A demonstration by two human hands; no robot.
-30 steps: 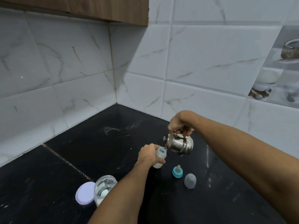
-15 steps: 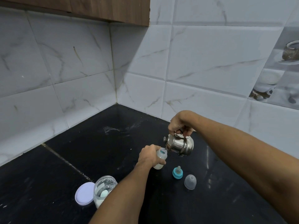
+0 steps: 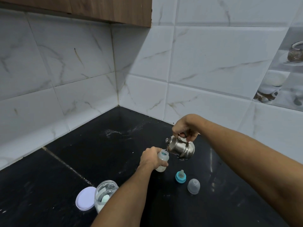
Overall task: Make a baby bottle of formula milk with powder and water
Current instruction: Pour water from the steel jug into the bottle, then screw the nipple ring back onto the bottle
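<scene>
My left hand (image 3: 150,158) grips a small clear baby bottle (image 3: 162,160) standing on the black counter (image 3: 101,153), its mouth uncovered and white powder at its bottom. My right hand (image 3: 186,129) holds a steel kettle (image 3: 180,147) by its handle, tilted left so that its spout meets the bottle's rim. The teal ring with the teat (image 3: 180,176) and the clear dome cap (image 3: 193,186) lie on the counter to the bottle's right. A clear powder jar (image 3: 105,194) with a scoop inside stands near left, partly behind my forearm, its white lid (image 3: 85,198) beside it.
White marble-look tiled walls meet in a corner behind the counter. A wooden cabinet (image 3: 98,9) hangs overhead at the upper left. A faint pale smear (image 3: 114,132) marks the counter near the corner.
Both hands, the kettle and the bottle have stayed almost still, with the kettle kept tilted against the bottle's mouth.
</scene>
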